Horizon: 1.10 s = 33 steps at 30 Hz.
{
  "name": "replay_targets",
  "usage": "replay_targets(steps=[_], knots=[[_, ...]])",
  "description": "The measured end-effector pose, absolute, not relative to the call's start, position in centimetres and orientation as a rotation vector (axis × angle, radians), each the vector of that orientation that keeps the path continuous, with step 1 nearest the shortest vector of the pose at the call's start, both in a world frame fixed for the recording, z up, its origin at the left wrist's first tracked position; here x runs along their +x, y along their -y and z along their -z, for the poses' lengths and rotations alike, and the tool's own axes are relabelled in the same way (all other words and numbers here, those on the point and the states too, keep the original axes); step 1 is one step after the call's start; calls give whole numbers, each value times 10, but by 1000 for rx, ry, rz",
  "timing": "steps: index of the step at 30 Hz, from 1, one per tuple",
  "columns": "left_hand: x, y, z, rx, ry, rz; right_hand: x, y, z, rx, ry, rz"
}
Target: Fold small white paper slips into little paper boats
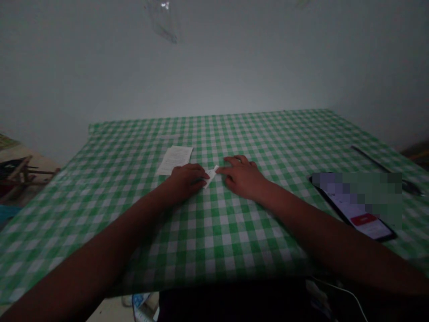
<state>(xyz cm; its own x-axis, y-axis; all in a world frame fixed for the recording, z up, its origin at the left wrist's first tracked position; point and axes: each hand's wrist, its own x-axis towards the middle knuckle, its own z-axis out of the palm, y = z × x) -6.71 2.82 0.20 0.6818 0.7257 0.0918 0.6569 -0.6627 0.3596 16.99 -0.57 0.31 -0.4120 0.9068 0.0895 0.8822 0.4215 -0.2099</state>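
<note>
Leftmost, beyond the table's edge, a wooden frame (24, 172) stands over the floor, something blue (9, 212) just below it, too dim to identify. Under the near edge of the green-checked tablecloth (208, 250) sits some blue-and-white packaging (142, 299); whether it holds anything, I cannot tell. High on the wall hangs a piece of clear plastic (162, 20), perhaps a bag, its contents, if any, unreadable. Below that, on the cloth, a printed sheet (174, 158) lies flat, just beyond the left hand (186, 181).

That hand's thumb and forefinger meet the left side of a small folded white paper (211, 177), the other fingers bunched behind; whether they pinch it or only press it down is not clear. The paper lies between the two hands, right of the left fingertips and left of the right ones. Its long axis slants, near end toward the left, far end toward the right. Both hands are at it, the left covering more of it, so neither is plainly nearer.

The right hand (243, 178) has its fingers spread, the forefinger pointing left, its tip at the paper's far end. Well apart, farther right, lies a tablet-like device (370, 228), partly pixelated, with a thin dark rod (370, 159) beyond it.
</note>
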Motion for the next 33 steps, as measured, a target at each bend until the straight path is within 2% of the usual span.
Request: replay_targets(steps=[19, 27, 33], knots=[[-69, -28, 0, 2577, -1115, -350, 169, -1, 5, -1744, 2303, -74], [-70, -28, 3, 2623, -1099, -362, 163, 6, 6, -1251, 2537, -139], [-70, -29, 3, 2617, -1104, -358, 171, -2, 7, -1574, 2425, -150]])
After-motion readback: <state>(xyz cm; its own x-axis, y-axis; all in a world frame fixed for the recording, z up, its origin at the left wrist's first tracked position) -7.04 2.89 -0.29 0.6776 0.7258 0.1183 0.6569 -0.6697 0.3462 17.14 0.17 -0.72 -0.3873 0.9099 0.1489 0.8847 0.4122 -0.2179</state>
